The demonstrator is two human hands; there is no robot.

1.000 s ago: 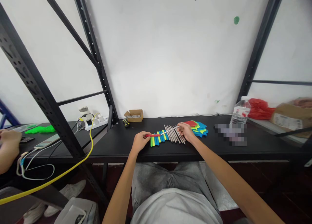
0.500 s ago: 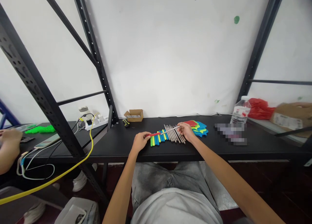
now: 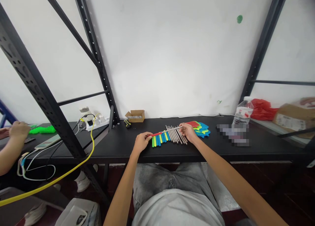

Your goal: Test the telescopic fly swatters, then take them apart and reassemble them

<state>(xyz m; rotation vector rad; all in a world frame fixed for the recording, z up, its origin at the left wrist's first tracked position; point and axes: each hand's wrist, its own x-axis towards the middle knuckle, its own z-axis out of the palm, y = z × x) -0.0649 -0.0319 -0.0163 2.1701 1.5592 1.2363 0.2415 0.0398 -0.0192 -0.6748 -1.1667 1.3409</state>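
My left hand (image 3: 142,141) is closed in a pinch on the left end of a red handle (image 3: 156,134). A thin silver metal rod (image 3: 171,130) runs on from the handle in one line; I cannot make out how firmly they are joined. The rod's right end is in the closed fingers of my right hand (image 3: 187,132). Below them lies a row of green, yellow and blue handles (image 3: 159,141), with several loose metal rods (image 3: 177,138) alongside. Flat red, green and blue plastic pieces (image 3: 202,131) are stacked just right of my right hand.
At the back of the black table (image 3: 118,142) stand a small open cardboard box (image 3: 136,116) and a yellow-black tool (image 3: 127,123). A water bottle (image 3: 243,113) and a blurred-out patch (image 3: 233,134) are to the right. A yellow cable (image 3: 92,142) hangs at left, near a co-worker's hand (image 3: 19,129).
The red handle and rod have risen slightly and lie straighter in line. My hands have hardly moved. At far left, the co-worker's hand has moved up and to the right.
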